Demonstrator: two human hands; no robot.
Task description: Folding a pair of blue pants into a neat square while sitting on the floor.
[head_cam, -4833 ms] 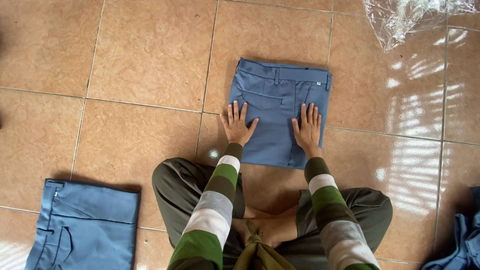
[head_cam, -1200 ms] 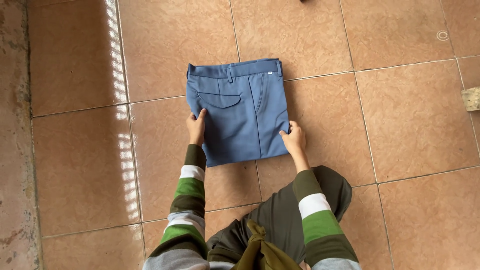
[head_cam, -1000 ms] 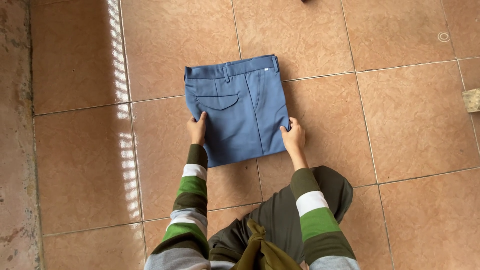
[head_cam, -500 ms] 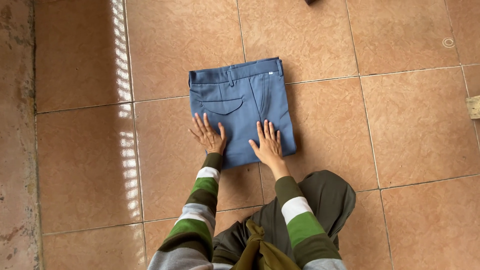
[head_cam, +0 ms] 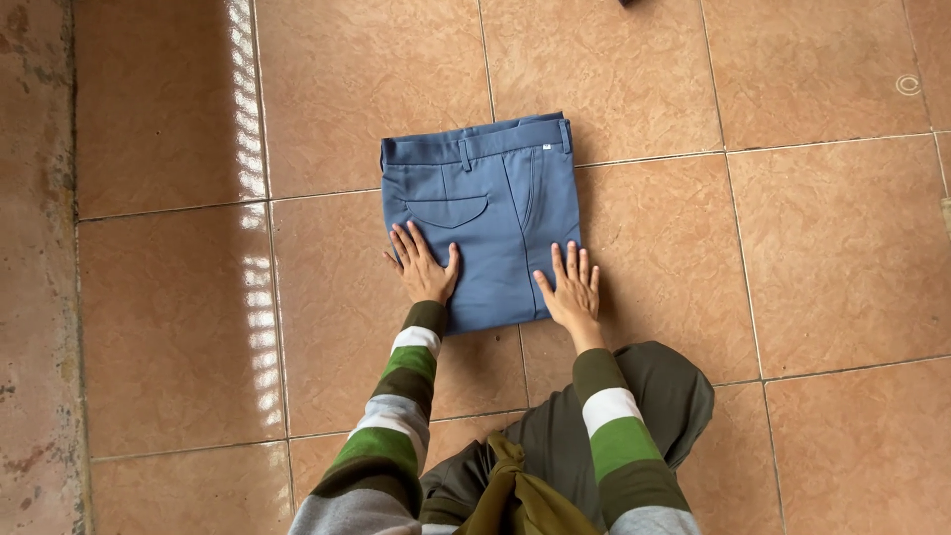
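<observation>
A pair of blue trousers (head_cam: 485, 213), folded into a neat rectangle, lies flat on the tan tiled floor (head_cam: 773, 248), waistband at the far side and a back pocket showing. My left hand (head_cam: 423, 266) rests flat on its near left edge with fingers spread. At the near right edge lies my right hand (head_cam: 571, 287), also flat, partly on the cloth and partly on the tile. Both sleeves are striped green, white and grey.
My crossed legs in dark olive trousers (head_cam: 634, 416) fill the bottom centre. A strip of sunlight glare (head_cam: 253, 248) runs down the tiles on the left. A worn, stained floor strip (head_cam: 35, 297) lines the far left edge.
The view has shifted to a different patch of floor with the folded trousers. My hands went from gripping the fold's two sides to lying flat on it, then spread apart towards the near corners.
</observation>
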